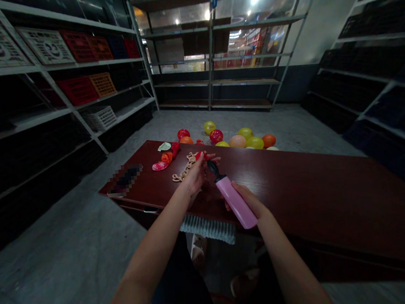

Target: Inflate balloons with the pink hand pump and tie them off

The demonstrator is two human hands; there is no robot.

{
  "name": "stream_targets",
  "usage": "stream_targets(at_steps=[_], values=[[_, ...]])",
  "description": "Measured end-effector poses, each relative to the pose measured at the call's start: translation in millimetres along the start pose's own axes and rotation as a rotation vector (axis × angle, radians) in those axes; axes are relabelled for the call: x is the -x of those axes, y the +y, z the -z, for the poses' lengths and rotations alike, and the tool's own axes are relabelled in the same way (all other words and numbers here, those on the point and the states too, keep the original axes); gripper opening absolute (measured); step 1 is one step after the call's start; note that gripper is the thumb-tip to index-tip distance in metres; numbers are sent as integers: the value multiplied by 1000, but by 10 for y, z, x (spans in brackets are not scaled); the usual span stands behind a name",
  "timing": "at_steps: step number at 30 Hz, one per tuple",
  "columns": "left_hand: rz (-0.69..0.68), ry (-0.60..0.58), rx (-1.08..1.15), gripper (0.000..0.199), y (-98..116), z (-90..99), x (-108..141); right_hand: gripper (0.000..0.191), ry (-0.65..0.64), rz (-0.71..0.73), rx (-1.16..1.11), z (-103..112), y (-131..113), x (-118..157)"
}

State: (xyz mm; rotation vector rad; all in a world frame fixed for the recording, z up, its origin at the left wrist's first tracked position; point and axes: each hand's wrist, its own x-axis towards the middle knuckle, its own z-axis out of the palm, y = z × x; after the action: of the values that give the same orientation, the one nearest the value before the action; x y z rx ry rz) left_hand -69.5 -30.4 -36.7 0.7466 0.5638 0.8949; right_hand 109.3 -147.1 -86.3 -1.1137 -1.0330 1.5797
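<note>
In the head view my right hand [246, 199] is wrapped round the pink barrel of a balloon pump [237, 203], which is tilted with its black end up and away from me. My left hand [198, 173] is beside that black end, pinching a small limp red balloon [200, 156] at the fingertips. Whether the balloon touches the pump's tip cannot be made out. Just left of my left hand lie wooden cut-out pieces [181, 175] on the table. Several uninflated balloons [166, 159], red and orange, lie beyond them, with a pale green one [164, 147] behind.
The dark red wooden table [297, 186] stretches to the right. A blurred phone-like object [125, 180] lies at its left end. Inflated balloons [237, 142] rest on the floor behind it. Shelves with crates [76, 45] stand left; more racks [214, 82] stand behind and right.
</note>
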Motion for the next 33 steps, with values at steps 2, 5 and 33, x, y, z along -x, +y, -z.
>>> stream_targets(at_steps=[2, 5, 33], values=[[23, -16, 87, 42, 18, -30, -42, 54, -5, -21, 21, -7, 2, -8], [77, -30, 213, 38, 23, -122, -87, 55, -28, -20, 47, -41, -26, 2], [-266, 653, 406, 49, 1044, 281, -71, 46, 266, 390, 1734, -339, -411, -4]])
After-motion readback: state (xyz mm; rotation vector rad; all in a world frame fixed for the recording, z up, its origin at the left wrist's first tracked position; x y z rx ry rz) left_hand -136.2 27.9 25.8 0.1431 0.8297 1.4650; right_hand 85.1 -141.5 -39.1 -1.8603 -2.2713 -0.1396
